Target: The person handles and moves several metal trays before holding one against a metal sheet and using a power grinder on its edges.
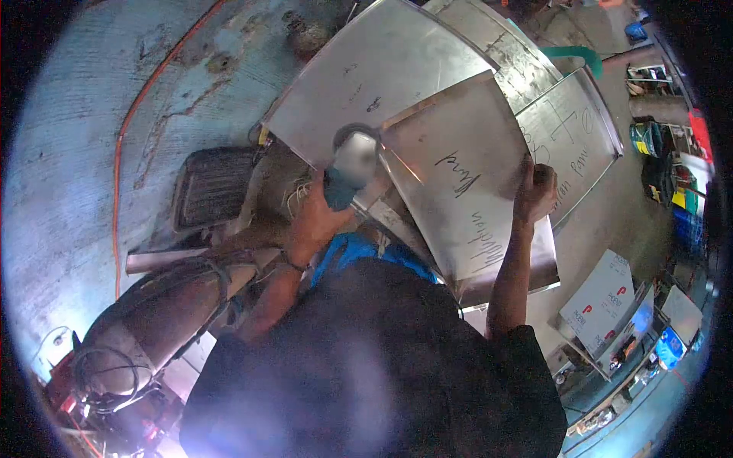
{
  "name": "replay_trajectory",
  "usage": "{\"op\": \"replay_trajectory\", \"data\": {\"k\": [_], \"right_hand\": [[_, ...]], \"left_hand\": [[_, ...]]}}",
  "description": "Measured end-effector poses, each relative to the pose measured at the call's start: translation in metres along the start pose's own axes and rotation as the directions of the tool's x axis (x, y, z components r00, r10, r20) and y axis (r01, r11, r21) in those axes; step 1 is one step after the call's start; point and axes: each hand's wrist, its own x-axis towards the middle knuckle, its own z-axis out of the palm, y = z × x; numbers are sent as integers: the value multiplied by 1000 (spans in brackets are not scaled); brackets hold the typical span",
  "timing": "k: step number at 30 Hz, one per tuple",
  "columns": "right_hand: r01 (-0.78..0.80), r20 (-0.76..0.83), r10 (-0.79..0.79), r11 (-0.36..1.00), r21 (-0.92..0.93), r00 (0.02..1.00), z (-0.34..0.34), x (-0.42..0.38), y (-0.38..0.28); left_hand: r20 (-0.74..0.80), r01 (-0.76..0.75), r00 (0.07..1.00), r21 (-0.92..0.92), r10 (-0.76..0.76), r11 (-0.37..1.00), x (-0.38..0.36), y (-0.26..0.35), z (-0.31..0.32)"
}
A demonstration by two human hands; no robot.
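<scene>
My left hand (319, 217) is wrapped round a dark, teal-looking grip below a round, shiny tool head (356, 156). The tool head is beside the left edge of a metal panel with handwriting (450, 175). Sparks or a bright streak show along that edge. My right hand (538, 191) is closed on the panel's right edge, its fingers curled. A larger metal sheet (382, 69) lies behind the tool, and another sheet with writing (569, 141) lies to the right, partly under the panel.
An orange hose (126, 130) runs down the blue wall at left. A dark rectangular object (214, 187) is near a large cylinder (164, 305) with cables. Labelled white boxes (599, 301) stand at lower right, and a green hose (576, 53) lies at the top.
</scene>
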Motion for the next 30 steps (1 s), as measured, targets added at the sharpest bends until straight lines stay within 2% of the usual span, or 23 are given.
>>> {"op": "replay_trajectory", "data": {"k": [6, 9, 13, 15, 16, 18, 22, 24, 28, 30], "right_hand": [[51, -22, -52, 998, -23, 998, 6, 0, 10], [42, -43, -43, 998, -38, 998, 11, -1, 15], [19, -28, -20, 999, -40, 999, 9, 0, 13], [13, -17, -12, 999, 33, 1000, 7, 0, 13], [8, -20, -7, 999, 34, 1000, 7, 0, 14], [32, -13, -32, 999, -6, 999, 7, 0, 15], [-16, -2, 16, 1000, 27, 1000, 8, -1, 17], [67, -15, -66, 998, 1, 998, 8, -1, 18], [13, -11, -13, 1000, -5, 1000, 5, 1, 15], [-4, 39, 4, 1000, 23, 999, 1, 2, 12]], "left_hand": [[14, 16, 1000, -72, -15, 997, -7, -12, 0], [-15, 77, 997, -9, -77, 997, -10, -8, -3], [-21, 36, 999, -29, -37, 999, -9, -8, -2], [22, 65, 998, -69, -63, 996, -4, -8, 2], [23, 61, 998, -64, -59, 996, -3, -5, 3], [-14, -48, 999, -58, 48, 997, 0, 6, 1], [18, -49, 999, 11, 48, 999, 10, 33, -2], [60, -21, 998, -53, 24, 998, 15, 45, -2], [30, -87, 996, -12, 88, 996, 27, 63, 6], [54, -86, 994, -101, 92, 991, 34, 76, 7]]}}
